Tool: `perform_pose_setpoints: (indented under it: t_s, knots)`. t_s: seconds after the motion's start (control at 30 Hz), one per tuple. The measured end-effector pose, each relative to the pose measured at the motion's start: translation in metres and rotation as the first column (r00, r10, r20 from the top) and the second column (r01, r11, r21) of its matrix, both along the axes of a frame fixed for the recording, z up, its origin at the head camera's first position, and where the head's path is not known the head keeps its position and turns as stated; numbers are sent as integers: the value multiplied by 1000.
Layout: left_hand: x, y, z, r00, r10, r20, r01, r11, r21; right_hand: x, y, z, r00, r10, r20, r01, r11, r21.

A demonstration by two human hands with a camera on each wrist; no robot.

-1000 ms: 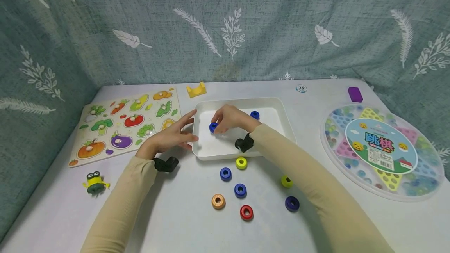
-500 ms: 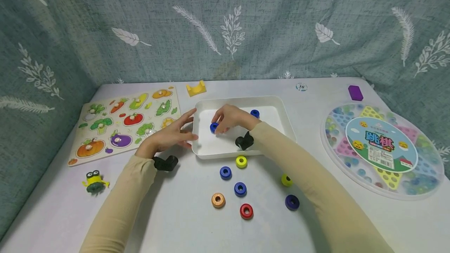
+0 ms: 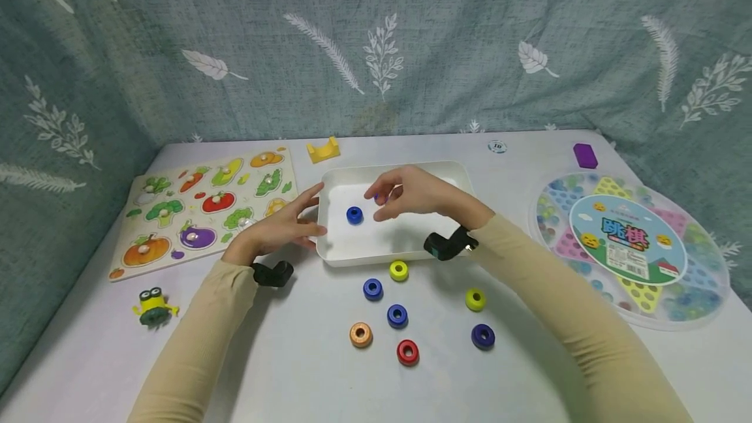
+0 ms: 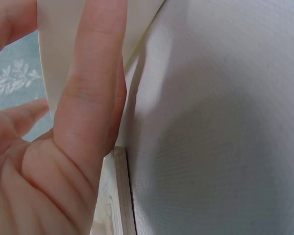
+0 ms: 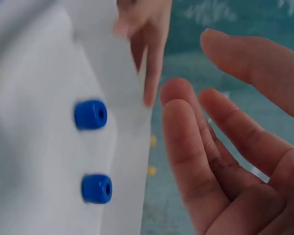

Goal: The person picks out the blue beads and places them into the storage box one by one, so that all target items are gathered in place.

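A white tray (image 3: 405, 240) lies mid-table. My left hand (image 3: 279, 230) is at its left wall, thumb and fingers spread along the rim; the left wrist view shows the fingers (image 4: 90, 73) straight against the white side. Over the tray hovers my right hand (image 3: 420, 194), holding nothing, its thumb and fingers apart. One blue ring-shaped bead (image 3: 354, 215) sits left of it on the tray floor. Another blue bead (image 3: 377, 198) is mostly hidden behind the fingers. The right wrist view has two blue beads (image 5: 90, 115) in the tray beside the hand.
Before the tray lie loose beads: yellow (image 3: 399, 271), blue (image 3: 397, 316), orange (image 3: 361, 335), red (image 3: 408, 352) and dark blue (image 3: 483, 337). A vegetable puzzle board (image 3: 190, 260) and small toy figure (image 3: 155, 307) are left, a round game box (image 3: 628, 240) right.
My right hand has let go of the blue bead at the tray's left and drawn back to the right, fingers parted. My left hand stays at the tray's rim.
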State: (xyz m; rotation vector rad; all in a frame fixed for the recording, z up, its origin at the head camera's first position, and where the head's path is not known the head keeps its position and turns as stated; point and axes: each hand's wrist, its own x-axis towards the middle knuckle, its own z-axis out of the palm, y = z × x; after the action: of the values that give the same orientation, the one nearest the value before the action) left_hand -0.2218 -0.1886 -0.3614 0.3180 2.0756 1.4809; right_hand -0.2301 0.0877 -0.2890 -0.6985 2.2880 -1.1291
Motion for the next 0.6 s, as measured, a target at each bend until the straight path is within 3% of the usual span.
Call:
perform_pose_setpoints:
  t_s: [0.13, 0.33, 0.43, 0.6]
  knots:
    - [0, 0, 0, 1000, 3, 5, -3, 1000, 0, 34, 17, -1, 995, 87, -55, -89, 995, -33]
    - [-1, 0, 1, 1000, 2, 7, -2, 1000, -6, 77, 33, -26, 980, 199, -13, -199, 975, -95]
    - [-1, 0, 1, 1000, 5, 2, -5, 1000, -13, 89, 37, -40, 973, 229, 25, -226, 970, -93]
    - [-1, 0, -1, 1000, 11, -5, -11, 1000, -18, 95, 38, -57, 969, 211, 126, -203, 977, -71]
